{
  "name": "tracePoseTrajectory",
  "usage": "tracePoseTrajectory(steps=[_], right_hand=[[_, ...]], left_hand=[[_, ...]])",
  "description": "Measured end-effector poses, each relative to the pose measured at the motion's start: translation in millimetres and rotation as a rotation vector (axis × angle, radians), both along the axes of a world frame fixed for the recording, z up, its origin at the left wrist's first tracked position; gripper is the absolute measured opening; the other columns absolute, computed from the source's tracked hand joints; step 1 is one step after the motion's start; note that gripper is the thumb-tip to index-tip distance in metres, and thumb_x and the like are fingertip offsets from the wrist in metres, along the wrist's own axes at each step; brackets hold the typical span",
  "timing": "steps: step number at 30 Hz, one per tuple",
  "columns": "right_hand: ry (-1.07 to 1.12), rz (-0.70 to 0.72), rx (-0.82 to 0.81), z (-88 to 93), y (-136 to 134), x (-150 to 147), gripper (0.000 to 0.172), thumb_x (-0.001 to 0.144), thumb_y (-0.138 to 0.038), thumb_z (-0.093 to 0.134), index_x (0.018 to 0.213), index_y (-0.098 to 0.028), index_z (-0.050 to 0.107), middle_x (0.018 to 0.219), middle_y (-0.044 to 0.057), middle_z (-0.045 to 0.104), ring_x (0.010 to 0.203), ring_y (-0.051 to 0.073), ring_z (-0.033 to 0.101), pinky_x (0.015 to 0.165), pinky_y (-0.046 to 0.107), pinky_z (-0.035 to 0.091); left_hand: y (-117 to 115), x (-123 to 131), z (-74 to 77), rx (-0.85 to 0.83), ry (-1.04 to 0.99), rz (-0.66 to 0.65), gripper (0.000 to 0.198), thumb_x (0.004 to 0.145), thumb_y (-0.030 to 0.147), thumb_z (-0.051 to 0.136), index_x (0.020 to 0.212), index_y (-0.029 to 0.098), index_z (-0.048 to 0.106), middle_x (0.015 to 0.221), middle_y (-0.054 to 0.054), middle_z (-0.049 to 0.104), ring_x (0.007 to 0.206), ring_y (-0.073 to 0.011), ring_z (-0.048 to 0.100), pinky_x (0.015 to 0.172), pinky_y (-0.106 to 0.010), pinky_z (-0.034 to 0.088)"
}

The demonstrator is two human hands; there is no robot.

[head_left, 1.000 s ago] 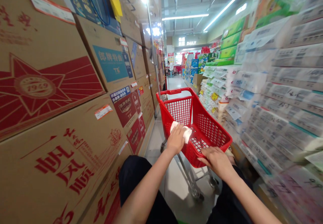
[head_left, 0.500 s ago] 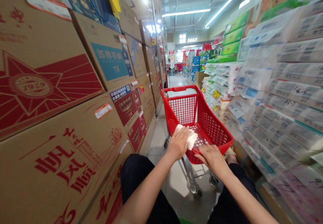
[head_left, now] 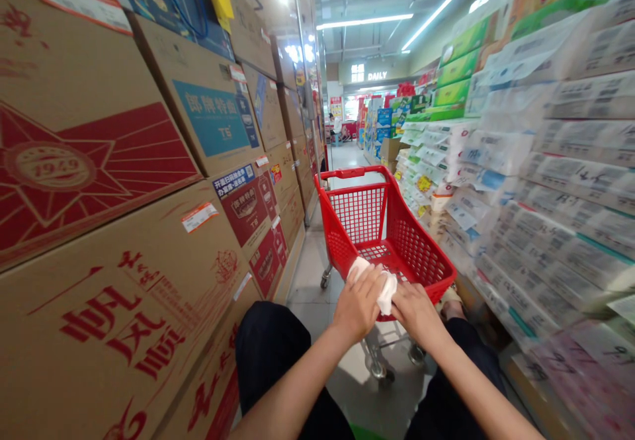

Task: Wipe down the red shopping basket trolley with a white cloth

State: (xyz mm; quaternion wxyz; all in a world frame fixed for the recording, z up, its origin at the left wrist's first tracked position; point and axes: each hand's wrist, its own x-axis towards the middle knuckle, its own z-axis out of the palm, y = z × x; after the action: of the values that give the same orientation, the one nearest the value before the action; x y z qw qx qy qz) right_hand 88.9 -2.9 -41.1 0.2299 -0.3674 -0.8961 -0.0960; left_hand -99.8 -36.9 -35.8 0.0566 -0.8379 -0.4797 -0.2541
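Note:
A red shopping cart (head_left: 421,241) with a latticed basket stands in the aisle in front of me. My left hand (head_left: 358,304) presses a crumpled white cloth (head_left: 387,294) against the near rim of the basket, its fingers bent over the cloth. Close beside it on the right, my right hand (head_left: 414,311) has its fingers curled over the same rim, touching the edge of the cloth. The rim under both hands is mostly hidden.
Stacked cardboard boxes (head_left: 133,294) wall the left side. Piles of white paper packs (head_left: 570,221) line the right, with green boxes (head_left: 461,69) above. My knees flank the cart. Far down the aisle a person (head_left: 336,126) sits.
My left hand has slid right and slightly nearer along the rim with the cloth, and now meets my right hand. The cart has barely shifted.

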Motion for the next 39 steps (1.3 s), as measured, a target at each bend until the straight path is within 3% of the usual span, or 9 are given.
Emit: tracePoseTrajectory(steps=[5, 10, 12, 15, 20, 23, 27, 32, 39], right_hand=[[0.112, 0.045, -0.02, 1.9, -5.4, -4.0, 0.02, 0.097, -0.03, 0.051, 0.108, -0.018, 0.061, 0.098, 0.01, 0.067, 0.095, 0.025, 0.06, 0.086, 0.039, 0.043], [0.566, 0.015, -0.224, 9.5, -11.2, 5.5, 0.028, 0.1, -0.028, 0.036, 0.124, -0.022, 0.048, 0.123, 0.011, 0.062, 0.113, 0.023, 0.059, 0.096, 0.041, 0.047], [0.726, -0.06, -0.195, 18.6, -15.5, 8.8, 0.03, 0.101, -0.032, 0.035, 0.127, -0.022, 0.046, 0.131, 0.014, 0.057, 0.121, 0.024, 0.055, 0.102, 0.045, 0.045], [0.674, -0.042, -0.138, 33.5, -24.1, 7.3, 0.041, 0.099, -0.038, 0.042, 0.137, -0.021, 0.044, 0.143, 0.016, 0.049, 0.135, 0.029, 0.044, 0.113, 0.052, 0.034], [0.559, 0.064, -0.246, 31.0, -27.3, 0.8, 0.049, 0.103, -0.036, 0.031, 0.151, -0.024, 0.031, 0.154, 0.012, 0.041, 0.141, 0.024, 0.04, 0.112, 0.045, 0.038], [0.349, -0.015, -0.142, 14.5, -19.5, 2.8, 0.057, 0.101, -0.042, 0.041, 0.154, -0.023, 0.031, 0.15, 0.014, 0.047, 0.136, 0.028, 0.047, 0.107, 0.047, 0.041], [0.236, -0.141, 0.008, -4.3, -7.7, 9.4, 0.055, 0.098, -0.042, 0.048, 0.148, -0.019, 0.043, 0.139, 0.015, 0.058, 0.121, 0.03, 0.058, 0.097, 0.046, 0.046], [0.244, -0.117, 0.073, -12.0, -0.3, 32.6, 0.041, 0.101, -0.032, 0.044, 0.14, -0.02, 0.052, 0.13, 0.009, 0.067, 0.115, 0.024, 0.063, 0.097, 0.04, 0.046], [0.253, -0.194, 0.088, -21.8, -7.5, 76.0, 0.04, 0.101, -0.034, 0.041, 0.136, -0.024, 0.056, 0.132, 0.006, 0.065, 0.13, 0.028, 0.051, 0.108, 0.048, 0.04]], left_hand=[[23.9, -11.0, 13.5, -0.003, -0.074, 0.125, 0.066, 0.086, 0.013, 0.044, 0.152, 0.02, 0.037, 0.163, -0.006, 0.03, 0.152, -0.0219, 0.024, 0.127, -0.052, 0.013], [5.6, 14.8, 9.9, -0.099, -0.169, 0.092, 0.072, 0.082, 0.009, 0.046, 0.152, 0.018, 0.033, 0.164, -0.009, 0.027, 0.154, -0.0249, 0.016, 0.128, -0.05, 0.016], [-4.0, 30.5, 8.5, -0.163, -0.249, 0.053, 0.078, 0.081, 0.01, 0.049, 0.155, 0.015, 0.024, 0.165, -0.012, 0.023, 0.155, -0.0271, 0.012, 0.128, -0.052, 0.014], [-8.2, 52.0, 9.3, -0.283, -0.529, -0.04, 0.078, 0.087, 0.012, 0.047, 0.155, 0.017, 0.009, 0.163, -0.016, 0.023, 0.154, -0.0257, 0.017, 0.126, -0.05, 0.022], [4.7, 55.0, 18.2, -0.342, -0.887, -0.157, 0.071, 0.09, 0.004, 0.034, 0.151, 0.022, 0.002, 0.159, -0.015, 0.031, 0.149, -0.0186, 0.032, 0.119, -0.041, 0.039], [14.6, 37.1, 30.0, -0.207, -0.797, -0.059, 0.062, 0.091, 0.003, 0.028, 0.15, 0.021, 0.022, 0.156, -0.012, 0.037, 0.146, -0.0193, 0.036, 0.119, -0.042, 0.038], [31.9, 24.6, 40.5, -0.093, -0.465, -0.075, 0.04, 0.101, 0.021, 0.033, 0.138, 0.023, 0.05, 0.149, -0.004, 0.051, 0.145, -0.0193, 0.038, 0.126, -0.045, 0.025], [47.4, 33.2, 28.4, -0.112, -0.295, -0.056, 0.04, 0.106, 0.04, 0.033, 0.136, 0.024, 0.053, 0.141, -0.002, 0.06, 0.142, -0.0173, 0.042, 0.126, -0.044, 0.022], [42.3, 28.9, 14.4, -0.097, -0.219, -0.096, 0.039, 0.093, 0.021, 0.047, 0.132, 0.023, 0.054, 0.135, -0.005, 0.059, 0.149, -0.021, 0.03, 0.127, -0.048, 0.014]])
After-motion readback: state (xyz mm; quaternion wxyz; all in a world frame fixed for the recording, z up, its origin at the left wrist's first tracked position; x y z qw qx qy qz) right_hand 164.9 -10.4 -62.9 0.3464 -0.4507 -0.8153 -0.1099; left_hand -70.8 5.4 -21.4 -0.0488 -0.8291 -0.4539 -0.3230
